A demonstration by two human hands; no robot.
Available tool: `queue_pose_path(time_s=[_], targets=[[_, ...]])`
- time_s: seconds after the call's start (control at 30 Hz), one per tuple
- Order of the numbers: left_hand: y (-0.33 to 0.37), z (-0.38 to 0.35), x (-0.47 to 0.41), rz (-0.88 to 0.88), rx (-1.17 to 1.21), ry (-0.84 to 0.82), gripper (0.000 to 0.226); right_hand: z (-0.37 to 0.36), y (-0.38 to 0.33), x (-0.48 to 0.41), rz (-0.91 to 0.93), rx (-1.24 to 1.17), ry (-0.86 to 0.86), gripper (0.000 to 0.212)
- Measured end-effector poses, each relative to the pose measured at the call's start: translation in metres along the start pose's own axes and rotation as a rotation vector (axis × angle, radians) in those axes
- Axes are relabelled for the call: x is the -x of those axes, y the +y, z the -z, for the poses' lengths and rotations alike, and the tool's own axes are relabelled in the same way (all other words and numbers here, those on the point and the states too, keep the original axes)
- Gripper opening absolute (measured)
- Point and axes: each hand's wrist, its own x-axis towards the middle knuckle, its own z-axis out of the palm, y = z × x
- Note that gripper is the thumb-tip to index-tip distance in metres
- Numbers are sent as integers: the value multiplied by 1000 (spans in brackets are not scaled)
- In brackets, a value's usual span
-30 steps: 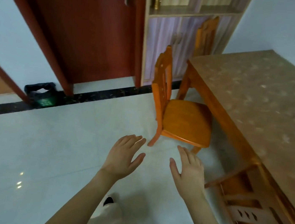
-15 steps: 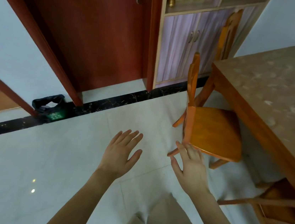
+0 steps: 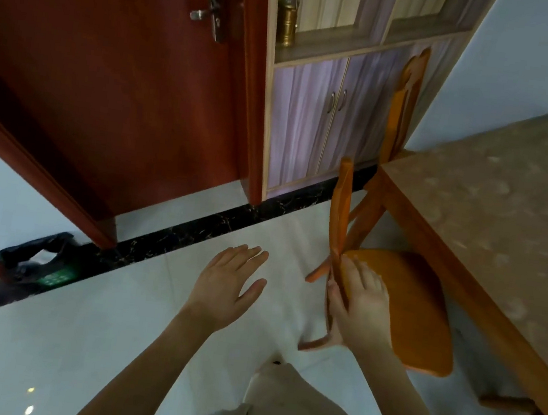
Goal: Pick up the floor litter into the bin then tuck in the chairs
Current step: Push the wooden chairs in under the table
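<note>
You're working the tucking step, right hand [image 3: 357,303] gripping the chair [image 3: 407,306] by its backrest, left hand [image 3: 225,282] hovering open; next, I'm judging, you're needing a straight push under the table [image 3: 492,213].

Holds the left grip [image 3: 225,280] out flat, palm down, fingers straight and spread, touching nothing. Clasps the chair back [image 3: 339,208] with the right grip [image 3: 362,307], thumb on one side, fingers over the other. Stretches both bare forearms forward.
</note>
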Motion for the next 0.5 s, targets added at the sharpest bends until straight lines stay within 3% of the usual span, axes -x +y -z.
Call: queue_pose_path(time_s=[0.27, 0.5], targets=[[-10, 10, -158, -164, 26, 37, 51, 10, 6, -108, -126, -3, 26, 52], [-24, -15, -263, -459, 88, -139, 54, -6, 12, -145, -274, 36, 148, 55]])
